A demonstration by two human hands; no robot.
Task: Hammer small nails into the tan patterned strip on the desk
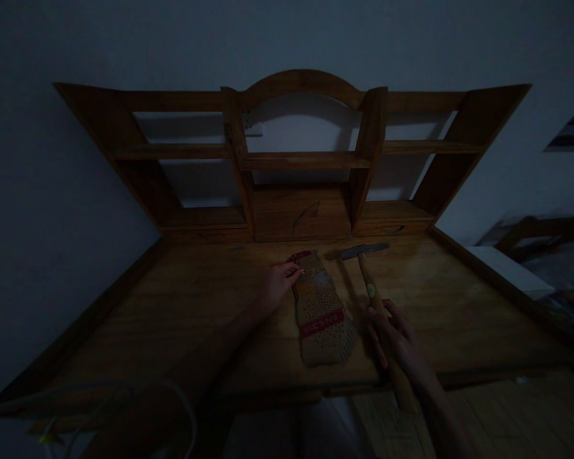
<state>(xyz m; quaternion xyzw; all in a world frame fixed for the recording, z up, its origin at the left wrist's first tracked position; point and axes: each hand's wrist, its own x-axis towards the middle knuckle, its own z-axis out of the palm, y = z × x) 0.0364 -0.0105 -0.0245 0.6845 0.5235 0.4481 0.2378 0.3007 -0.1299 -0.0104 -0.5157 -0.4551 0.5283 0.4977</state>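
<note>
A torn piece of brown cardboard [318,296] lies on the wooden desk, covered with many small dark dots and crossed by red printed bands. My left hand [278,284] is at its upper left edge, thumb and fingers pinched together. Whatever is between those fingertips is too small and dark to make out. Right of the cardboard, my right hand [396,335] is wrapped round the wooden handle of a hammer [369,280]. The hammer's dark metal head points away from me, raised a little over the desk, and its handle end reaches past the front edge.
A wooden shelf unit [303,160] with compartments and small drawers rises at the back of the desk [196,287]. Raised side edges bound the desktop. A pale cable [172,386] loops at the lower left. A white surface [509,271] stands beyond the right side.
</note>
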